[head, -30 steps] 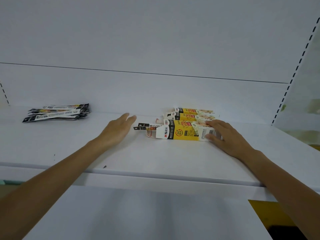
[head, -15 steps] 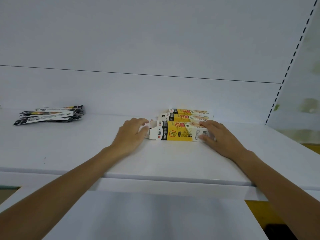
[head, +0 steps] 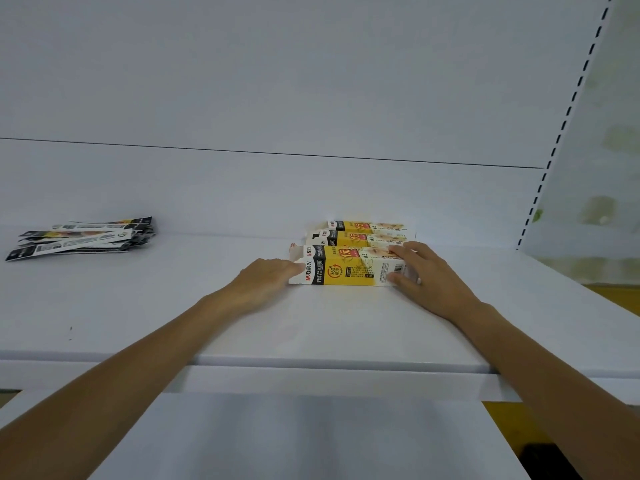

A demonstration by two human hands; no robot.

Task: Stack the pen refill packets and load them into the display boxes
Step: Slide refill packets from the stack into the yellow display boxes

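The right hand (head: 427,284) grips the nearest yellow-and-white cardboard display box (head: 346,268), bracing it while the left hand (head: 263,282) presses its open end with straight fingers. Unloaded black-and-white refill packets (head: 83,237) lie at the shelf's (head: 311,334) rear-left edge.

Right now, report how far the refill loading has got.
Done, apparently: two rear boxes lined up, contents unseen. In hand: the nearest box, right hand gripping its closed end, left hand touching its open flap end. Remaining: the loose packet pile on the shelf, unboxed.

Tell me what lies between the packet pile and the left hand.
Nothing: head view shows only bare shelf between packet pile and left hand.
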